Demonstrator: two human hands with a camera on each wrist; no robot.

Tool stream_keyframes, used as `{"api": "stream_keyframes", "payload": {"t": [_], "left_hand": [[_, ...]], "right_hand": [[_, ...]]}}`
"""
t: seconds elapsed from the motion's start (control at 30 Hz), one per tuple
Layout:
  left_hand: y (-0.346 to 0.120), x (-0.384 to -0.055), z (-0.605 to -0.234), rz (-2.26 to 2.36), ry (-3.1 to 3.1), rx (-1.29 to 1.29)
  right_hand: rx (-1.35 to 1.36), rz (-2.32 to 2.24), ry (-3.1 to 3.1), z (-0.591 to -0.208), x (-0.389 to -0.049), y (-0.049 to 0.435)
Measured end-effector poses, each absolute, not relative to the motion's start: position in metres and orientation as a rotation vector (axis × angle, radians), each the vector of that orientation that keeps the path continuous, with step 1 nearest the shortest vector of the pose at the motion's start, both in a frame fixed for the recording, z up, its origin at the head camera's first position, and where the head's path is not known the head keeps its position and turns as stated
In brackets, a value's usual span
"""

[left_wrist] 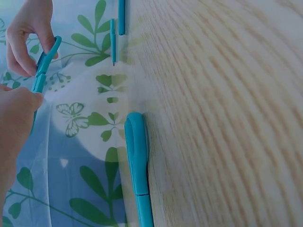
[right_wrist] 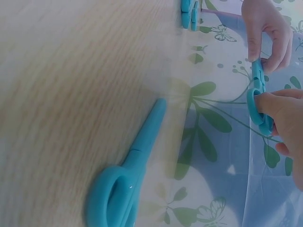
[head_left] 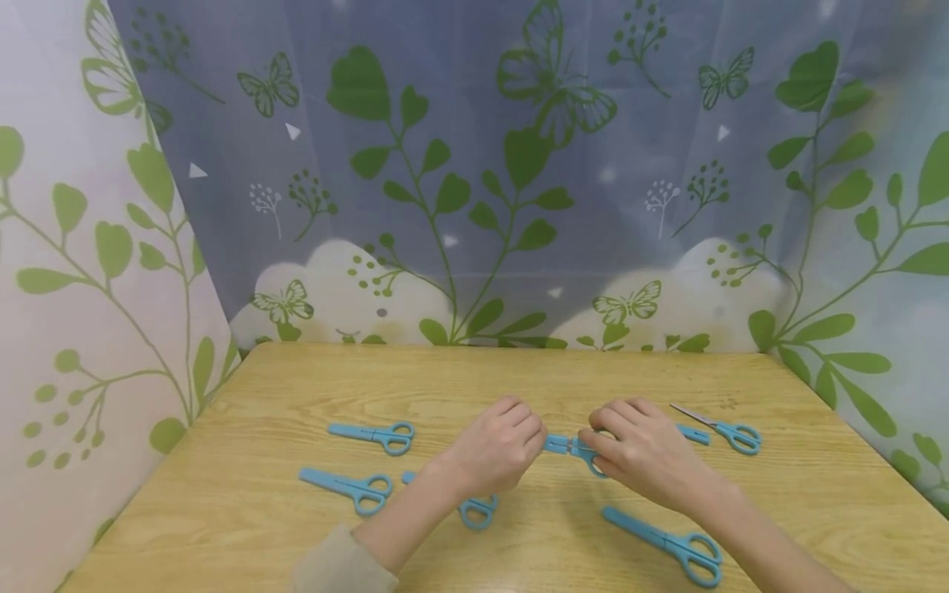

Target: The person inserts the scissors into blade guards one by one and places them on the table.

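Above the table, my left hand pinches the blue blade cover of a pair of scissors. My right hand holds the blue handles of those scissors, with the thumb at a finger loop in the right wrist view. A narrow gap with a bit of metal shows between cover and handles; the rest of the blades is hidden. Behind the right hand, scissors with bare blades lie on the table beside a loose blue cover.
Covered blue scissors lie at the left: one pair farther back, one nearer, and one partly behind the left forearm. Another covered pair lies at front right. The wooden table meets printed curtains behind and at the sides.
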State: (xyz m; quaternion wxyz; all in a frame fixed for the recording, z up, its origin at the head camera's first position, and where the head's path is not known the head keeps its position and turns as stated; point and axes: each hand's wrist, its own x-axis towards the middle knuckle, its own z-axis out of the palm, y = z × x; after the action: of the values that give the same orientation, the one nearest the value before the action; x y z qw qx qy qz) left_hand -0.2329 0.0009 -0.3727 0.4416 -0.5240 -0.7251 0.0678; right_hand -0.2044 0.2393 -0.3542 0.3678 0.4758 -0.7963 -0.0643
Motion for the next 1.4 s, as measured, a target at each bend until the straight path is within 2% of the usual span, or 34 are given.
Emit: {"api": "stream_keyframes", "payload": {"t": [1.4], "left_hand": [[0.0024,-0.2324,-0.3725,0.203,-1.803,-1.322]], "right_hand": [[1.243,-0.142,-2.009,-0.3569,-0.2054,0.2356]]}}
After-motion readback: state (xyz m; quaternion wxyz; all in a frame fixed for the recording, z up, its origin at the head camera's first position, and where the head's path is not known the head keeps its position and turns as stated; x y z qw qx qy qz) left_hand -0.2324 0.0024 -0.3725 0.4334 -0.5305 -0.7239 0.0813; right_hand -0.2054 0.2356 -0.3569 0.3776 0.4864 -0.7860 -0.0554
